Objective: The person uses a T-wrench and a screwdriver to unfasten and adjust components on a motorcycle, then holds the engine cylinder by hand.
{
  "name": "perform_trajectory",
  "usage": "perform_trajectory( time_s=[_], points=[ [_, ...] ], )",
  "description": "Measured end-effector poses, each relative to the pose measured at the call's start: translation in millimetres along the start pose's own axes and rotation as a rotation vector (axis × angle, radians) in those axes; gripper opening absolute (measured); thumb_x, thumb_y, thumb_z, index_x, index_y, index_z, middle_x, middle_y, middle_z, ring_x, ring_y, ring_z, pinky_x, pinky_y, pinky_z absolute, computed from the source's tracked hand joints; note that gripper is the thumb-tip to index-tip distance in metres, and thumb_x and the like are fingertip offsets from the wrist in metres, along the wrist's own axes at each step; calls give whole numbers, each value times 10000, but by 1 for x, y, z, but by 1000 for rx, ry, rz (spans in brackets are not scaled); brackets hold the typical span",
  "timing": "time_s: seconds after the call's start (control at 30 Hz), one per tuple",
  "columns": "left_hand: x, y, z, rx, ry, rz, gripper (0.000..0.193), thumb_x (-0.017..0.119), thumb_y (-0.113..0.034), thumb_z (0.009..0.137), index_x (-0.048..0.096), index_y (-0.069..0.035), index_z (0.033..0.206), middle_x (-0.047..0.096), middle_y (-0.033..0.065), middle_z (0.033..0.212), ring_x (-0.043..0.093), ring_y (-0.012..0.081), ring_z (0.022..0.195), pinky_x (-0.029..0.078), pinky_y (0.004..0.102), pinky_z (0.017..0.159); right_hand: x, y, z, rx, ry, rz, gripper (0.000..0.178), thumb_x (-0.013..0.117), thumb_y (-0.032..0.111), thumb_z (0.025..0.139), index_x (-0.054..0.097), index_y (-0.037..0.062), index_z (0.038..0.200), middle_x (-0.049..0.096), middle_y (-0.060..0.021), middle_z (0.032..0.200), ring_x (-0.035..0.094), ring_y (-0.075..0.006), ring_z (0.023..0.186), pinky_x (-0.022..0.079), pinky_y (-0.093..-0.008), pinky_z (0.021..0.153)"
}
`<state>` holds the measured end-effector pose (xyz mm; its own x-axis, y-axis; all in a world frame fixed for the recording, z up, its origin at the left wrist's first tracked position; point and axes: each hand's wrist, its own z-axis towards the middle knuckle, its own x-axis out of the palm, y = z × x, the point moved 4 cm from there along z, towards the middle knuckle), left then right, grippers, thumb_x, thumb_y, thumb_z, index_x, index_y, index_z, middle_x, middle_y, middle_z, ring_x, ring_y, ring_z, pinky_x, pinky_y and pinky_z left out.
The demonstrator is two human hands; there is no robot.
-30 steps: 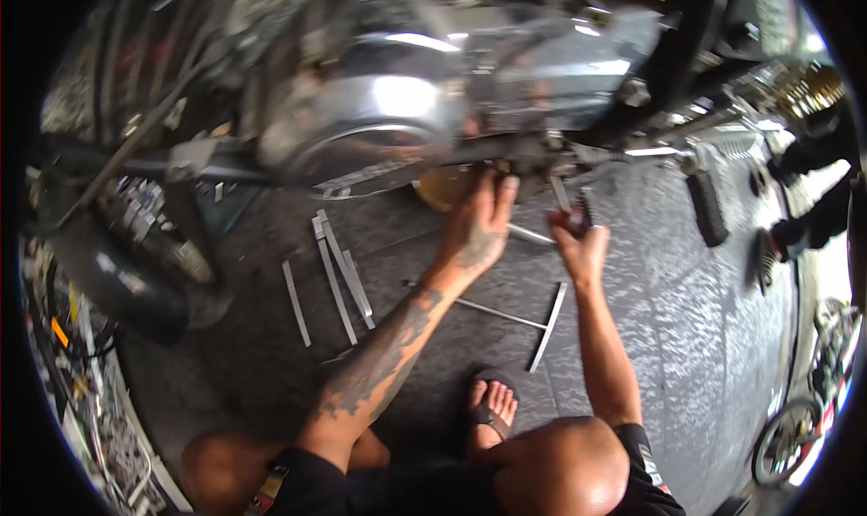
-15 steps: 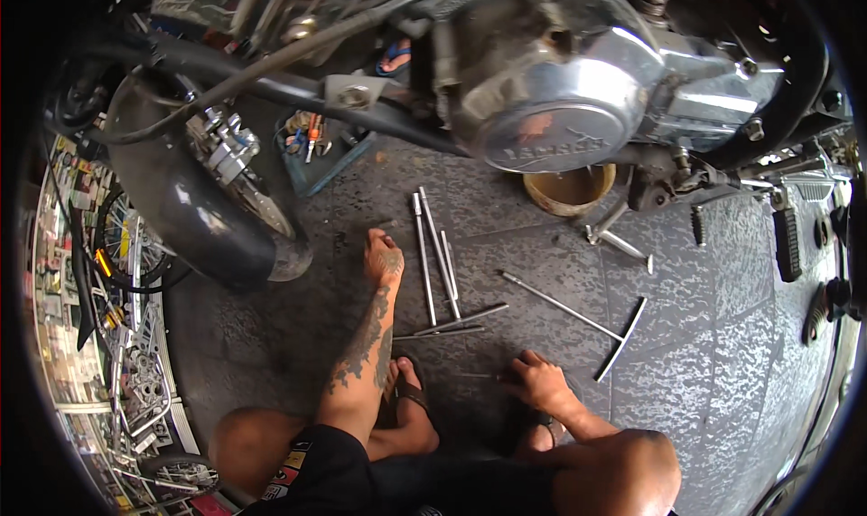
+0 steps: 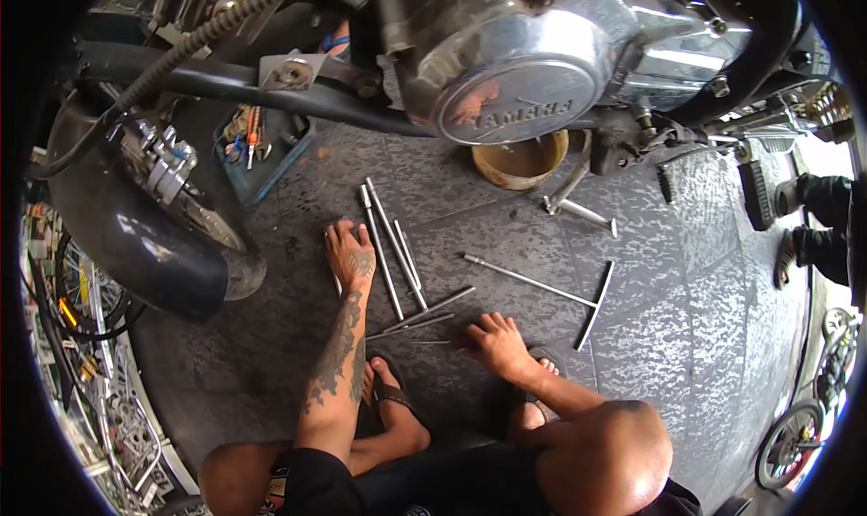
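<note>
Left hand [image 3: 350,256]: lowered to the dark, mottled floor [image 3: 659,335], back turned up, fingers bent down and slightly apart. Placed over a pale metal strip [image 3: 338,286], visible only at the edge of the wrist. Cannot tell whether closed around it.

Right hand [image 3: 497,346]: held low, just ahead of the right foot [image 3: 531,415], knuckles up, fingers loosely curled and pointing left. Near a thin rod [image 3: 432,342] on the floor. Cannot tell whether pinching anything, because of deep shadow underneath.

Long silver rods [image 3: 382,254]: lying on the floor just right of the left hand, side by side at a slant, along with a shorter one. Close to two crossbars [image 3: 433,307] at the near end.

T-handle tool [image 3: 533,280]: lying alone on the floor, ahead of the right hand and apart from it, crossbar to the right.

Engine [image 3: 519,83]: shiny metal with a round cover, looming across the top.

Bowl [image 3: 522,184]: yellowish, partly under the engine, with brownish liquid inside.

Blue tray [image 3: 264,186]: on the floor at upper left, holding tools, including an orange-handled one [image 3: 254,123].

Black fender [image 3: 135,236]: curved, at far left, beyond the left hand.

Another person's legs [image 3: 824,204]: at the right edge, in dark trousers.
</note>
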<state>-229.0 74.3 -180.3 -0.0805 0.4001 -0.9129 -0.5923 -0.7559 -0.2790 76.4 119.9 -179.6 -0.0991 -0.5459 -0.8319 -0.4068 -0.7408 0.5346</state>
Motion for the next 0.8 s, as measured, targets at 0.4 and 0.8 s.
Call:
perform_trajectory(
  time_s=[0.4, 0.8],
  points=[
    [18, -49, -11, -192, 489, 24, 260, 590, -271, 865, 532, -50, 987, 578, 159, 1041, 581, 393, 978, 482, 498, 779, 15, -6, -12, 29, -77, 55, 303, 636, 230, 788, 586, 123, 1067, 504, -94, 995, 483, -287, 992, 392, -421, 836],
    [27, -16, 5, -236, 331, -129, 266, 488, -305, 914, 582, -57, 937, 650, 186, 910, 611, 395, 887, 485, 504, 735, -6, -4, -50, 40, -453, 534, 199, 637, 63, 813, 621, 57, 1012, 587, -110, 959, 542, -306, 907, 439, -392, 823]
  ],
)
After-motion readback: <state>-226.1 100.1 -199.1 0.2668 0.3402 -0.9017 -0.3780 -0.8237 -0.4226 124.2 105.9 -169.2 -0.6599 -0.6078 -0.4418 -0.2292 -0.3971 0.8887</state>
